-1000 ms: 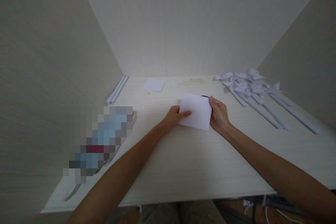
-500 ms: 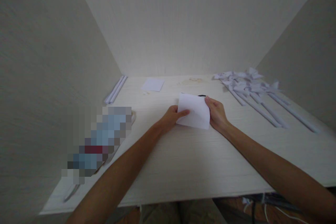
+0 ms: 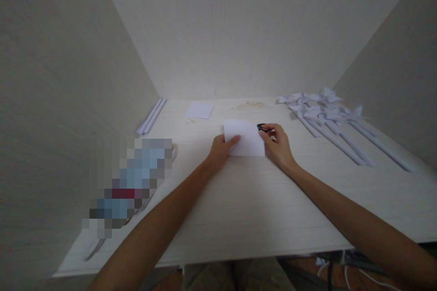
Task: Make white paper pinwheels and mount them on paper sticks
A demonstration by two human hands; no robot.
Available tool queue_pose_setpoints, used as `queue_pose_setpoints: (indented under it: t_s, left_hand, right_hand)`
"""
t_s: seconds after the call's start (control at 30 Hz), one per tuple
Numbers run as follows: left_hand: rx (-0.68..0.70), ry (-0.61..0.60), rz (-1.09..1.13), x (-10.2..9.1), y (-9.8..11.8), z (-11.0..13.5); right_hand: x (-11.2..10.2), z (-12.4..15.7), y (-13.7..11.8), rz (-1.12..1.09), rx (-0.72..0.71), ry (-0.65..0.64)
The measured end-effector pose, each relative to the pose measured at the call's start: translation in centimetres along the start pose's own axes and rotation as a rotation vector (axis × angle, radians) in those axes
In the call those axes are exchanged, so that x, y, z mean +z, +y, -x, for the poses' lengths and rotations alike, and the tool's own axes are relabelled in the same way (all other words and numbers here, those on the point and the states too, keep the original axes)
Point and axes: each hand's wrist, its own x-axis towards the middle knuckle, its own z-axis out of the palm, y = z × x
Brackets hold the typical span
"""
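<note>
A square sheet of white paper (image 3: pixel 246 138) is held over the middle of the table. My left hand (image 3: pixel 221 148) grips its left edge, thumb across the front and fingers hidden behind. Just right of the paper, my right hand (image 3: pixel 278 145) has its thumb and fingers closed around a small black looped handle (image 3: pixel 261 127). What the handle belongs to is hidden behind the paper and fingers.
White paper pinwheels (image 3: pixel 321 113) on rolled paper sticks lie at the right. Two rolled paper sticks (image 3: pixel 151 116) rest at the far left, near another white square sheet (image 3: pixel 200 110). A pixelated item (image 3: pixel 133 182) lies at the left front.
My right hand has let go of the paper's right edge and taken hold of the black handle. My left hand has shifted the paper slightly left.
</note>
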Motion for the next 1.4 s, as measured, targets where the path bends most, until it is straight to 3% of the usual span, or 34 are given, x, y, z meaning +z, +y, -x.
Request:
queue_pose_setpoints:
  t_s: [0.17,0.27,0.4,0.67,0.9,1.07,1.2,1.3,1.4]
  left_hand:
    - [0.119,0.153,0.017,-0.3,0.3,-0.2]
    - [0.156,0.185,0.032,-0.4,0.3,-0.3]
    - [0.155,0.206,0.030,-0.3,0.2,-0.4]
    - [0.158,0.247,0.020,-0.1,0.4,0.0]
    - [0.171,0.227,0.030,-0.3,0.4,-0.2]
    - [0.163,0.245,0.026,-0.2,0.8,0.2]
    - [0.133,0.280,0.040,0.1,1.3,0.6]
    - [0.115,0.301,0.047,0.4,2.0,1.1]
    - [0.106,0.250,0.042,0.5,2.7,1.7]
  right_hand:
    - [-1.1,-1.2,0.8,0.323,-0.209,-0.004]
    - [-1.7,-1.8,1.4,0.557,-0.253,-0.033]
    - [-1.8,-2.1,1.9,0.673,-0.241,-0.156]
    - [-1.9,-2.0,1.2,0.717,-0.091,-0.233]
    - [-3.7,-2.4,0.1,0.963,0.040,-0.365]
    - [-4.9,-1.8,0.6,1.092,0.004,-0.309]
    - [-5.7,-2.3,2.0,0.931,-0.039,-0.211]
    - [-5.9,-3.0,2.6,0.560,-0.017,-0.193]
    - [-5.3,-3.1,2.1,0.085,0.153,-0.269]
